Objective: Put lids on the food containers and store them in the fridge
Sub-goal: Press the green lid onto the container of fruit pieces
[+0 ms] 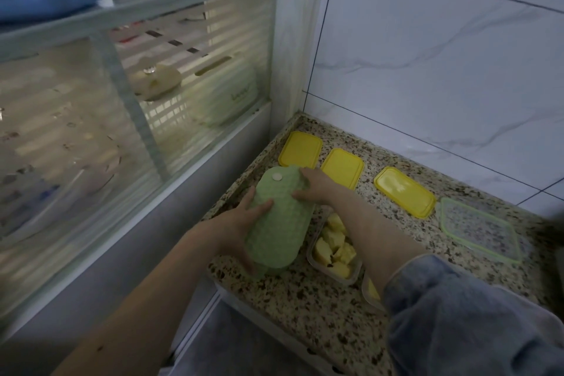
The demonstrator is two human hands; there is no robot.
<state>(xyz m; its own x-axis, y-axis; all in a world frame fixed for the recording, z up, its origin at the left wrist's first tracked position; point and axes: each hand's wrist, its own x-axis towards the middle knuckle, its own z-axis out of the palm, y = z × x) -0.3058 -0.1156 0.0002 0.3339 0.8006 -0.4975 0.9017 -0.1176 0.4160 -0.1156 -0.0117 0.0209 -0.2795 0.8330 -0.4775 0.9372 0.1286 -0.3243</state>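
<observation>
A green lid (279,217) with a bumpy surface and a small white round button is held by both hands above the speckled worktop (305,299). The left hand (244,223) is closed on its near left edge, with the thumb laid on top. The right hand (314,189) is closed on its far right edge. The two hands are apart, one at each side of the lid. Under the lid a green container is partly seen at the near end; its content is hidden.

Just to the right of it, under the right forearm, one clear container (334,249) is placed on the worktop, open, with yellow food pieces inside. A second clear container (370,288) is seen only at its corner beside the blue sleeve (457,314); something yellow is in it.

Three yellow lids are laid flat in a row near the tiled wall: the first (300,149) partly behind the green lid, the second (343,167) beside the right hand, the third (404,192) further right. One clear lid with a green rim (479,229) is laid at the far right.
</observation>
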